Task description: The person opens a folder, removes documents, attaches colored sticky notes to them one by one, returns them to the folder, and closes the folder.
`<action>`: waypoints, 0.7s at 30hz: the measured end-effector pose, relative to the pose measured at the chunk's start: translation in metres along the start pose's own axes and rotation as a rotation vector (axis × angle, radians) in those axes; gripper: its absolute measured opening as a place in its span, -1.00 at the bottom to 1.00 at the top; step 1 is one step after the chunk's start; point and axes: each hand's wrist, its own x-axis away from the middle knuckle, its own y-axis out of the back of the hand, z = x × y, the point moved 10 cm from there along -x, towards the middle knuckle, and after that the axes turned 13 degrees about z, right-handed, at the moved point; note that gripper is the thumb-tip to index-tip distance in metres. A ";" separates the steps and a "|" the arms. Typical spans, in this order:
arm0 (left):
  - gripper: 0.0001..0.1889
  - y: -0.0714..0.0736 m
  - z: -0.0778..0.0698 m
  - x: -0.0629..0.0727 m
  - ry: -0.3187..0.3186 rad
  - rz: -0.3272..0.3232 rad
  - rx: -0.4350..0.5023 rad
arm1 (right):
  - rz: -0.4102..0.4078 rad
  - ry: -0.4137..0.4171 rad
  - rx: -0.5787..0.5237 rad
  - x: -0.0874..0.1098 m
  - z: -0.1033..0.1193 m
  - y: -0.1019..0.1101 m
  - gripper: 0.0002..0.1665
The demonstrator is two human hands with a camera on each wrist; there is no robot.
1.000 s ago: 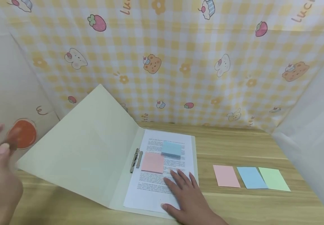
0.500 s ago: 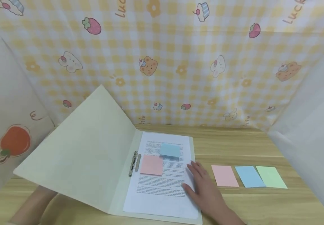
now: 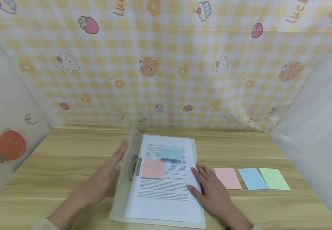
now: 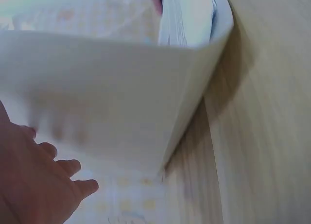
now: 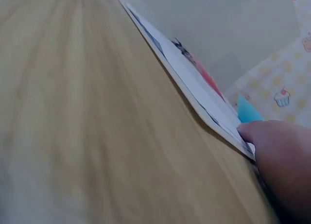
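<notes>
A pale cream file folder [image 3: 117, 214] lies on the table, its front cover [image 4: 116, 93] standing nearly upright and seen almost edge-on in the head view. My left hand [image 3: 108, 175] is at the cover's outer face, fingers extended. Printed sheets [image 3: 163, 209] lie in the folder beside a metal clip [image 3: 135, 167] at the spine. On the top sheet sit a pink sticky-note pad [image 3: 153, 168] and a light blue pad [image 3: 171, 153]. My right hand [image 3: 212, 191] rests at the right edge of the folder, fingertips over the paper margin and fingers relaxed.
Right of my right hand, a pink note [image 3: 229, 179], a blue note [image 3: 253, 179] and a green note [image 3: 276, 179] lie in a row on the wooden table [image 3: 241, 210]. A yellow checked curtain [image 3: 166, 86] hangs behind, with pale fabric at both sides.
The left hand has gone behind the cover and swung it up from leaning left to nearly upright. The right hand has moved from the page to the folder's right edge.
</notes>
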 end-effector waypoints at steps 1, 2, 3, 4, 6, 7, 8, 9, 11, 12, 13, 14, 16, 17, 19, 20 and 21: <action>-0.43 -0.006 -0.004 -0.007 0.005 0.040 0.034 | -0.002 0.005 0.013 0.000 -0.001 0.001 -0.22; -0.38 -0.012 -0.008 -0.013 0.003 0.071 0.026 | -0.004 0.011 0.024 0.000 -0.003 0.002 -0.22; -0.34 -0.018 -0.010 -0.017 0.005 0.088 -0.004 | -0.003 0.015 0.032 -0.001 -0.004 0.002 -0.21; -0.29 -0.024 -0.013 -0.021 -0.002 0.105 -0.042 | -0.002 0.021 0.039 -0.001 -0.006 0.002 -0.20; -0.23 -0.035 -0.018 -0.028 -0.013 0.137 -0.105 | -0.006 0.042 0.041 -0.001 -0.007 0.003 -0.19; -0.20 -0.041 -0.020 -0.031 -0.014 0.154 -0.132 | -0.010 0.057 0.042 -0.001 -0.008 0.003 -0.20; -0.18 -0.046 -0.022 -0.033 -0.013 0.170 -0.150 | -0.016 0.074 0.042 -0.002 -0.008 0.004 -0.23; -0.16 -0.052 -0.023 -0.036 -0.016 0.186 -0.164 | -0.023 0.090 0.043 -0.002 -0.008 0.005 -0.25; -0.12 -0.061 -0.025 -0.040 -0.003 0.216 -0.194 | -0.035 0.111 0.038 -0.003 -0.011 0.007 -0.31; -0.11 -0.066 -0.025 -0.042 0.004 0.232 -0.211 | -0.034 0.114 0.024 -0.004 -0.014 0.007 -0.34; -0.10 -0.071 -0.026 -0.043 0.012 0.248 -0.230 | -0.034 0.110 0.000 -0.005 -0.017 0.007 -0.36; -0.10 -0.076 -0.026 -0.045 0.017 0.264 -0.245 | -0.032 0.099 -0.032 -0.005 -0.021 0.008 -0.40; -0.09 -0.086 -0.026 -0.047 0.029 0.304 -0.278 | -0.022 0.073 -0.111 -0.007 -0.028 0.008 -0.50; -0.08 -0.091 -0.026 -0.047 0.032 0.323 -0.292 | -0.021 0.059 -0.155 -0.007 -0.032 0.009 -0.52; -0.07 -0.098 -0.026 -0.049 0.038 0.353 -0.312 | -0.031 0.028 -0.245 -0.007 -0.038 0.011 -0.54; -0.06 -0.102 -0.026 -0.049 0.041 0.366 -0.320 | -0.038 0.011 -0.278 -0.007 -0.040 0.012 -0.53; -0.05 -0.105 -0.026 -0.050 0.043 0.376 -0.330 | -0.048 -0.001 -0.303 -0.007 -0.042 0.014 -0.51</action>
